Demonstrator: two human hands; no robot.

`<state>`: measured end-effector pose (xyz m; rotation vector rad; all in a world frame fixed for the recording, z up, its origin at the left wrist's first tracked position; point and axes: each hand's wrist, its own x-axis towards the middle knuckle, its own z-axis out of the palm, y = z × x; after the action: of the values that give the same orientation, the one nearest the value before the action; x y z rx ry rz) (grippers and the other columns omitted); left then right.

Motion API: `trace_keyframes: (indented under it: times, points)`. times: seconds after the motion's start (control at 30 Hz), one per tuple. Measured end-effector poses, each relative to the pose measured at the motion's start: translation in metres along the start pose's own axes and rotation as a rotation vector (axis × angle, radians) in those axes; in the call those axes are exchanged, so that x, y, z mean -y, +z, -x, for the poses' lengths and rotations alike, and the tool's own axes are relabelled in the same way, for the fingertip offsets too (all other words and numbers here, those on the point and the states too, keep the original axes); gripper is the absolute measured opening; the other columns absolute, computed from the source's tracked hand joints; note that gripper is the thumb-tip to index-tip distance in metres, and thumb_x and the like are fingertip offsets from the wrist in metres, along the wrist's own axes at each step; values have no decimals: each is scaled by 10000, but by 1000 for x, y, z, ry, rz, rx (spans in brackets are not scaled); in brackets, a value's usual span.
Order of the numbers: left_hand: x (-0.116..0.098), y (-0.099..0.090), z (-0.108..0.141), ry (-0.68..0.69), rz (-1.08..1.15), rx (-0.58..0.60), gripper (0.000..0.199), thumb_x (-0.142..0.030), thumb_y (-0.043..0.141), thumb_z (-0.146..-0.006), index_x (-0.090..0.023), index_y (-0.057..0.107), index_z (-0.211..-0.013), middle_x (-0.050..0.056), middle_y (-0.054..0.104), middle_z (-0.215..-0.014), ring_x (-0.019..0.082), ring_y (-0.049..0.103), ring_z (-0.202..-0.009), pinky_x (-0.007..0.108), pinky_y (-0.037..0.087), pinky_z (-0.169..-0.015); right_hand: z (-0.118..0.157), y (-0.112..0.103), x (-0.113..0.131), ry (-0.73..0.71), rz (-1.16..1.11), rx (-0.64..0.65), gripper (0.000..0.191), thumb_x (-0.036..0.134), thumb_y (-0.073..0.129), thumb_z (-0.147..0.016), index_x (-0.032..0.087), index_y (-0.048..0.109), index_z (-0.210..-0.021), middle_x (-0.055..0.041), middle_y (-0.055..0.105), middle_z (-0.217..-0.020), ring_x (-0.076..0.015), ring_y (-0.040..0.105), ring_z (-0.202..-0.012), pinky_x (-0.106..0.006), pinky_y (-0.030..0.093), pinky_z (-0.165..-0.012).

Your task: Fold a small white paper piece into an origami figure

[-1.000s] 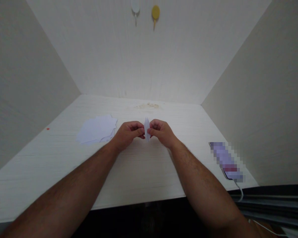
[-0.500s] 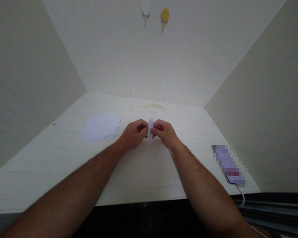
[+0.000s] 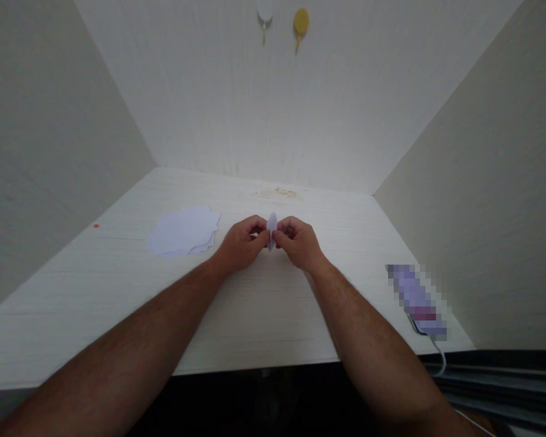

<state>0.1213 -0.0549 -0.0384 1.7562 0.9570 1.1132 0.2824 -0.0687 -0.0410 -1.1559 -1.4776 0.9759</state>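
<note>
A small folded white paper (image 3: 272, 226) stands upright between my two hands, above the middle of the white table. My left hand (image 3: 246, 244) pinches its left side with thumb and fingers. From the right, my right hand (image 3: 298, 243) pinches the same paper, its fingers curled behind. The paper's inner folds are too small to make out. To the left of my left hand, a loose stack of white paper sheets (image 3: 184, 230) lies flat on the table, its edges uneven.
A phone (image 3: 414, 300), pixelated, lies at the right with a white cable (image 3: 442, 358) running off the front edge. Walls enclose the table (image 3: 264, 328) at left, back and right. A yellow hook (image 3: 301, 22) and a white hook (image 3: 264, 11) hang on the back wall.
The view has shifted slightly. The folded paper looks narrower and its top less split, with both hands still pinching it.
</note>
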Motion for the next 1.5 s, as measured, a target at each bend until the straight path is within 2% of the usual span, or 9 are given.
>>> trace_keyframes:
  times: [0.33, 0.57, 0.77, 1.0, 1.27, 1.5]
  points:
    - [-1, 0, -1, 6, -29, -5, 77, -234, 574, -786, -162, 604, -781, 9, 638, -708, 129, 607, -636, 261, 504, -608, -1, -1, -2, -11, -19, 29, 139, 295, 653, -734, 190, 563, -756, 22, 606, -637, -102, 541, -563, -243, 411, -539]
    - [-2, -1, 0, 5, -12, -10, 99, -262, 634, -759, -169, 613, -786, 9, 662, -742, 121, 591, -638, 251, 479, -611, 1, -4, 2, -38, 79, 28, 144, 291, 635, -728, 190, 537, -695, 29, 568, -605, -92, 476, -536, -234, 354, -504]
    - [3, -1, -1, 1, -24, 10, 101, -259, 629, -771, -166, 628, -811, 11, 663, -759, 128, 599, -675, 267, 480, -656, 4, -4, 9, -100, 261, -5, 148, 236, 598, -722, 196, 488, -631, 54, 481, -558, -83, 398, -528, -236, 299, -503]
    - [3, -2, -2, -54, 32, 32, 122, -282, 630, -775, -167, 612, -813, 4, 653, -751, 132, 600, -681, 285, 480, -677, 4, -3, 9, -125, 229, -19, 145, 244, 596, -736, 193, 500, -639, 50, 487, -560, -86, 398, -529, -237, 304, -511]
    - [4, -3, -3, -56, -14, 44, 122, -294, 616, -785, -176, 587, -784, 1, 643, -704, 135, 593, -649, 282, 469, -644, 6, -2, 9, -136, 295, -22, 162, 258, 595, -758, 184, 531, -628, 43, 503, -564, -88, 406, -548, -234, 314, -531]
    - [2, -2, -2, -53, 14, 31, 112, -266, 630, -776, -174, 569, -759, -4, 638, -656, 114, 574, -588, 257, 455, -591, 5, -3, 5, -160, 182, 13, 111, 226, 595, -755, 174, 603, -657, 42, 529, -572, -83, 419, -545, -225, 321, -523]
